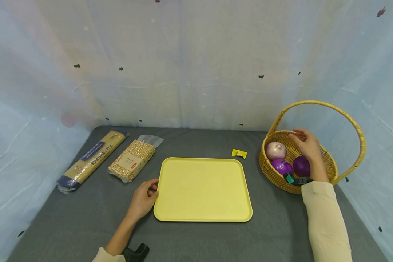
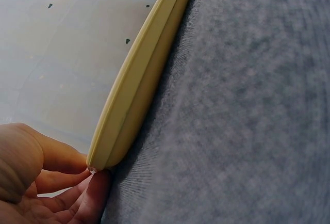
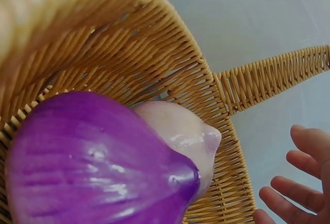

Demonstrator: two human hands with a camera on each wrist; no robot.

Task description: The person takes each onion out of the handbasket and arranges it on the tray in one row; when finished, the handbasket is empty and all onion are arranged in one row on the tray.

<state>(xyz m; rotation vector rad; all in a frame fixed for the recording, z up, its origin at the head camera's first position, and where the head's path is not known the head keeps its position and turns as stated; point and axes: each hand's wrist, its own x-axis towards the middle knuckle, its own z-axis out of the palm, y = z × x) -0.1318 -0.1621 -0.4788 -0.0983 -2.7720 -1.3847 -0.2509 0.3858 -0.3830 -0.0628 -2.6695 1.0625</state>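
Observation:
At the left edge of the yellow tray (image 1: 203, 189), my left hand (image 1: 142, 199) pinches the rim between thumb and fingers. The left wrist view shows that hand (image 2: 56, 182) at the near end of the tray (image 2: 136, 84). My right hand (image 1: 309, 145) is over the wicker basket (image 1: 273, 180), its fingers spread loosely with nothing in them. Inside the basket lie a pale onion (image 1: 276, 150) and two purple onions, one purple onion (image 1: 281, 166) beside the other purple onion (image 1: 302, 166). In the right wrist view a purple onion (image 3: 93, 162) partly covers the pale onion (image 3: 178, 131).
Left of the tray lie a spaghetti packet (image 1: 93, 158) and a clear bag of yellowish kernels or beans (image 1: 132, 160). A small yellow wrapped candy (image 1: 239, 153) is behind the tray's right corner. The basket's tall handle (image 1: 360, 138) arches over the right side. Sheeting (image 1: 183, 65) hangs behind the table.

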